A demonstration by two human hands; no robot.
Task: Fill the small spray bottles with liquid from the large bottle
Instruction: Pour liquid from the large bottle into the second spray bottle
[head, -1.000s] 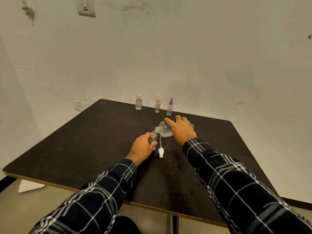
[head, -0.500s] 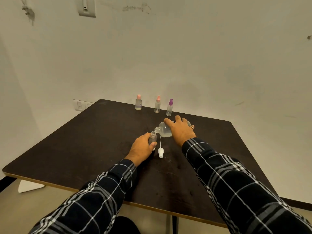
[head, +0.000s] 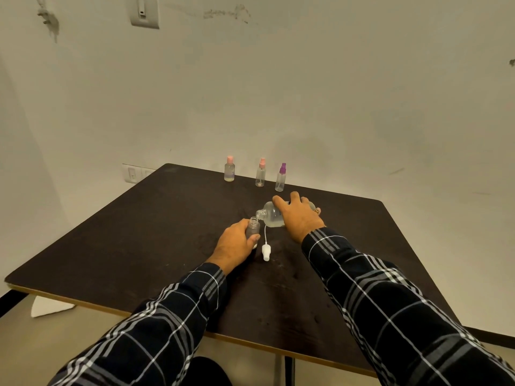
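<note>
- The large clear plastic bottle [head: 272,217] is tipped on its side above the dark brown bench [head: 139,232]. Its open neck points left and sits right at the mouth of the small bottle. A little pale liquid pools in its lower side.
- The right hand [head: 299,218] lies over the top of the large bottle, its fingers [head: 279,202] curled round the body and gripping it.
- The small clear uncapped spray bottle [head: 253,227] stands upright on the bench, just below and left of the large bottle's neck.
- The left hand [head: 234,245] holds this small bottle from the left. Its thumb is wrapped across the front low down; the other fingers are hidden behind the bottle.
- A white spray cap with a thin dip tube [head: 266,251] lies flat on the bench just right of the left hand, with the tube running up towards the large bottle.
- Three more small clear bottles stand upright in a row near the far edge of the bench, well apart from the hands: a pink-capped squat bottle [head: 229,170] on the left, a pink-topped spray bottle [head: 261,175] in the middle, and a purple-topped spray bottle [head: 281,179] on the right.
- Both forearms wear dark plaid sleeves [head: 376,296] with white lines.
- A white wall switch [head: 145,11] is high on the pale wall, and a white socket plate [head: 132,174] sits beside the bench's far left corner.
- A white sheet of paper [head: 47,307] lies on the floor under the bench's near left edge.
</note>
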